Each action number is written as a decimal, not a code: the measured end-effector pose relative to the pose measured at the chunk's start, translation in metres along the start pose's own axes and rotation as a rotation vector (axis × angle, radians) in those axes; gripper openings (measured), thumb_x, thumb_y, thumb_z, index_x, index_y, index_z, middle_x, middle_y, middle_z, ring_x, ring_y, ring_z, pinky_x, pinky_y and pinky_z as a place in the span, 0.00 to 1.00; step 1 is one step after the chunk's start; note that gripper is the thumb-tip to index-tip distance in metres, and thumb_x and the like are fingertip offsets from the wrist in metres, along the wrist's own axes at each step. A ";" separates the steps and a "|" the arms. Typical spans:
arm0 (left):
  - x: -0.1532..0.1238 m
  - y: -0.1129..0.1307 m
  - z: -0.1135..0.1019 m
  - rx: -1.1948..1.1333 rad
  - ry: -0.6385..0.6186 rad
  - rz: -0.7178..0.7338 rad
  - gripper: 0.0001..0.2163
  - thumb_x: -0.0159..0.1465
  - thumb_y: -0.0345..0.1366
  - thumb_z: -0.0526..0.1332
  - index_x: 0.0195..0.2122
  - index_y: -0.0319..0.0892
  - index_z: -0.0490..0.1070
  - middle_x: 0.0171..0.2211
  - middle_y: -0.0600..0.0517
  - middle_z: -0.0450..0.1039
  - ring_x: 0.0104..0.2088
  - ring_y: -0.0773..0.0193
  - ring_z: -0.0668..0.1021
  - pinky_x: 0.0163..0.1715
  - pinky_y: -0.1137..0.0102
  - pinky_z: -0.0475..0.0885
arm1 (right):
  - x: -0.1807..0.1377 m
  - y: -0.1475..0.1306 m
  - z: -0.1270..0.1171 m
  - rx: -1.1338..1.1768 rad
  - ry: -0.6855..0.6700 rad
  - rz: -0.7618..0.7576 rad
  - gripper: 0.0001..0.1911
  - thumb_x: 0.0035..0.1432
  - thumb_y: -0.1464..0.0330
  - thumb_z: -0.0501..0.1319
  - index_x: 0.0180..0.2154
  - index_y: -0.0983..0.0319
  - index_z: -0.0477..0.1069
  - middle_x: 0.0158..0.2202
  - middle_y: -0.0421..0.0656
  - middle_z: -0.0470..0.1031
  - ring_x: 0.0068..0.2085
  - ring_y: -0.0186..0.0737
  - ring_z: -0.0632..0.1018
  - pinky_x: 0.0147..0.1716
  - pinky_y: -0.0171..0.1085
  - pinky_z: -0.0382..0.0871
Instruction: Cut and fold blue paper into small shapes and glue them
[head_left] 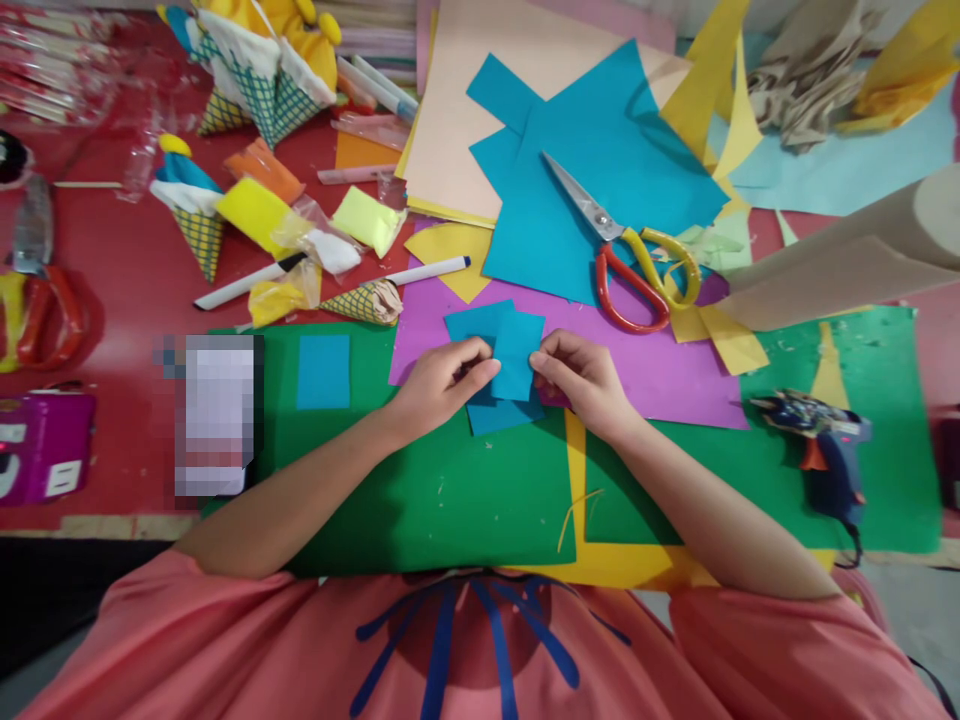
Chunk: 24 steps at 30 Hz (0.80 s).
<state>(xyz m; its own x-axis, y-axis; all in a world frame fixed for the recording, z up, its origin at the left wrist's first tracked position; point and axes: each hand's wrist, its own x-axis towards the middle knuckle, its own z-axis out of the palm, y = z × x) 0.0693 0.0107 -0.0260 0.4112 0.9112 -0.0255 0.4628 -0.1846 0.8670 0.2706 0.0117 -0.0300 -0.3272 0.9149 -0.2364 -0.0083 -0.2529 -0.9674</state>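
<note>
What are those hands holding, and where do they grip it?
A small blue paper piece: the left hand pinches its left edge, the right hand its right edge.

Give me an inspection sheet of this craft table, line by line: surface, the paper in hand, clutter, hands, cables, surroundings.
Surface: red table, covered by a green sheet and a purple sheet.
Job's things: small blue paper piece, held over more blue pieces.
Clutter: scissors on a large blue sheet, marker, paper cones, yellow offcuts.
Hands: left hand and right hand each pinch a side of the small blue paper piece.
Cables: a dark cord seems to trail from the glue gun.
Surroundings: purple box at the left edge.
</note>
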 end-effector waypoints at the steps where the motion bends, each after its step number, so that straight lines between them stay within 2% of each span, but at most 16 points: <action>1: 0.000 0.000 0.000 0.026 -0.007 0.018 0.16 0.67 0.45 0.52 0.25 0.41 0.60 0.20 0.58 0.60 0.21 0.72 0.64 0.22 0.75 0.59 | 0.000 0.000 0.000 0.008 -0.001 0.001 0.17 0.55 0.57 0.64 0.27 0.62 0.63 0.20 0.34 0.66 0.18 0.25 0.65 0.16 0.27 0.60; 5: 0.000 -0.001 0.001 0.116 -0.006 0.084 0.16 0.67 0.43 0.52 0.24 0.41 0.59 0.20 0.58 0.60 0.21 0.72 0.65 0.23 0.74 0.58 | 0.001 -0.001 -0.001 0.010 0.001 0.008 0.16 0.55 0.58 0.64 0.27 0.62 0.64 0.20 0.34 0.67 0.18 0.25 0.66 0.16 0.27 0.61; 12: -0.001 0.000 0.003 0.103 0.041 0.116 0.14 0.66 0.39 0.55 0.24 0.41 0.59 0.19 0.60 0.58 0.20 0.73 0.61 0.21 0.75 0.57 | 0.000 -0.002 0.000 -0.014 -0.010 0.004 0.16 0.56 0.58 0.63 0.27 0.62 0.64 0.21 0.35 0.68 0.19 0.25 0.67 0.17 0.27 0.62; 17: -0.001 0.001 0.003 0.067 0.064 0.089 0.14 0.65 0.40 0.57 0.23 0.41 0.59 0.18 0.60 0.57 0.19 0.74 0.60 0.19 0.76 0.56 | 0.000 -0.002 0.001 -0.021 -0.009 0.018 0.17 0.55 0.56 0.63 0.27 0.62 0.64 0.22 0.36 0.68 0.19 0.25 0.67 0.17 0.27 0.62; 24: -0.001 0.000 0.002 0.030 0.039 0.072 0.15 0.66 0.42 0.55 0.24 0.41 0.60 0.19 0.59 0.59 0.19 0.73 0.62 0.20 0.76 0.57 | 0.002 -0.002 0.001 -0.037 0.025 0.000 0.18 0.53 0.55 0.64 0.27 0.62 0.64 0.21 0.35 0.68 0.19 0.26 0.67 0.16 0.27 0.61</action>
<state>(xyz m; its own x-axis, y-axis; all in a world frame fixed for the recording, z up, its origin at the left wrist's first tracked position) 0.0709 0.0086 -0.0269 0.4136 0.9087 0.0563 0.4563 -0.2604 0.8509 0.2695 0.0137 -0.0281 -0.3038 0.9225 -0.2380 0.0263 -0.2416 -0.9700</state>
